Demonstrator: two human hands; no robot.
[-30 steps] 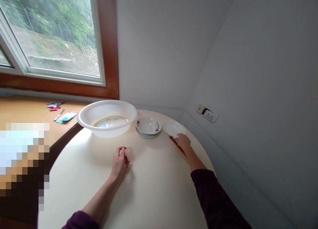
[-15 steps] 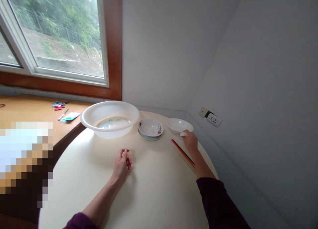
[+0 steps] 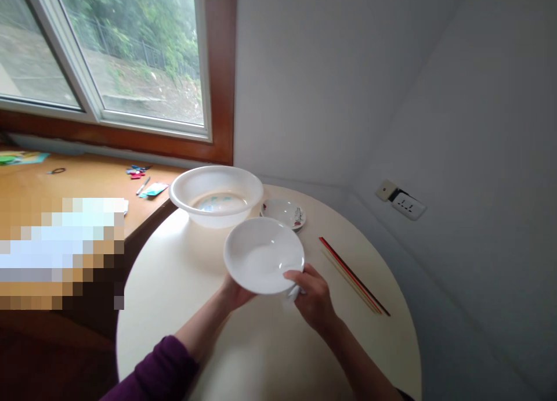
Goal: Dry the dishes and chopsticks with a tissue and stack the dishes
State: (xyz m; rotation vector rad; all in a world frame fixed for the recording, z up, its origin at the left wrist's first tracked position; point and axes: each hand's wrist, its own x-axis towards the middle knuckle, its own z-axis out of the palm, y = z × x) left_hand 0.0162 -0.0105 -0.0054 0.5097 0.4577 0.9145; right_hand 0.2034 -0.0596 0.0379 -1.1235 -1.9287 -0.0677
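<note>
From the wearer's head view, the left hand point(image 3: 237, 293) disappears beneath the near left side of a dish point(image 3: 261, 250), its fingers hidden, so I can't tell how wide its grip is. The right hand point(image 3: 313, 296) has its grip closed on the dish's near right rim, thumb over the edge. A small white piece point(image 3: 296, 292) shows under that hand, too blurred to name. The dish also covers the near part of a bowl point(image 3: 282, 211), and blocky squares blot out a corner of the wooden bench point(image 3: 96, 186). The basin point(image 3: 213, 218) is cloudy and see-through, with bluish patches at its bottom I can't make out; the bowl carries dark and red printed marks inside, with another rim just showing beneath. The dish itself is plain white, shallow and glossy, raised above the round bench point(image 3: 152, 291) and tilted toward the wearer, left of some slim sticks point(image 3: 352, 273).
</note>
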